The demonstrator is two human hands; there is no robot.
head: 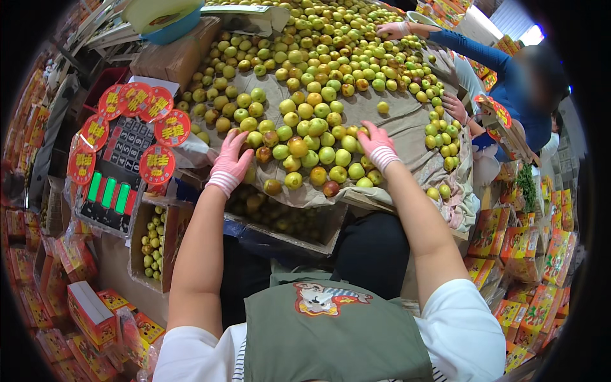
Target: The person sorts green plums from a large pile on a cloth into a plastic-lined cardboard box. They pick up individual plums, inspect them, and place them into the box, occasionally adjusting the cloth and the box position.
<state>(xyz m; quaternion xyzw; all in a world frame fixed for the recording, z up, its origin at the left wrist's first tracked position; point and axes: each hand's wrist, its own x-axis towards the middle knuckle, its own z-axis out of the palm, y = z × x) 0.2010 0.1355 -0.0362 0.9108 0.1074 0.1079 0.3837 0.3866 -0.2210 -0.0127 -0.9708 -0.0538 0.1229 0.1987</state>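
Observation:
My left hand [231,163], in a pink glove with a striped cuff, rests with fingers spread at the left edge of a pile of green and brownish jujubes [310,142]. At the pile's right side is my right hand [378,144], gloved alike, its fingertips touching the fruit. Both palms face down and neither hand is closed round a fruit. The jujubes lie on a cloth-covered table [405,124]. Under its near edge stands an open box [329,241] with more fruit in shadow.
A co-worker in blue [496,57] reaches over the fruit from the right. A digital scale [107,191] with red round stickers stands left, above a carton of jujubes [135,248]. Basins [174,28] sit on cardboard at the upper left. Printed fruit boxes [489,231] are stacked on both sides.

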